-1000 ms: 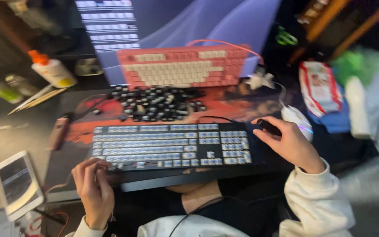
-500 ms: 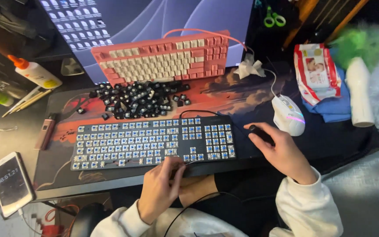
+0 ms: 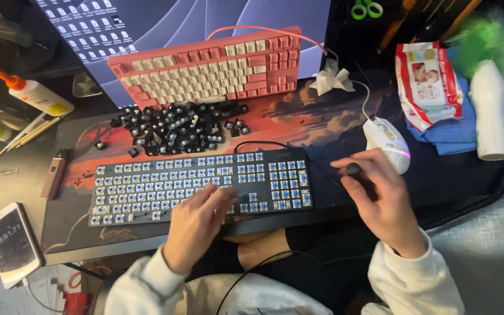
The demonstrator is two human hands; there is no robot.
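Desk mat (image 3: 322, 125): left hand (image 3: 196, 224) flat, open on bare keyboard (image 3: 199, 184); right hand (image 3: 383, 204) grips small black tool (image 3: 357, 172).

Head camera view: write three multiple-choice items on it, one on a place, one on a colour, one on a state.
1. Where does the pile of loose keycaps lie?
A. between the pink keyboard and the black keyboard
B. on the phone
C. beside the white bottle

2. What colour are the scissor handles?
A. red
B. green
C. blue

3. What is the state of the black keyboard?
A. fully capped
B. caps off, blue switches bare
C. turned face down

Answers: 1 A, the dark heap sits on the desk mat between the two boards. 2 B, both loops at the top edge are green. 3 B, rows of blue switch stems show, where the left hand rests; the right hand holds a small black tool.
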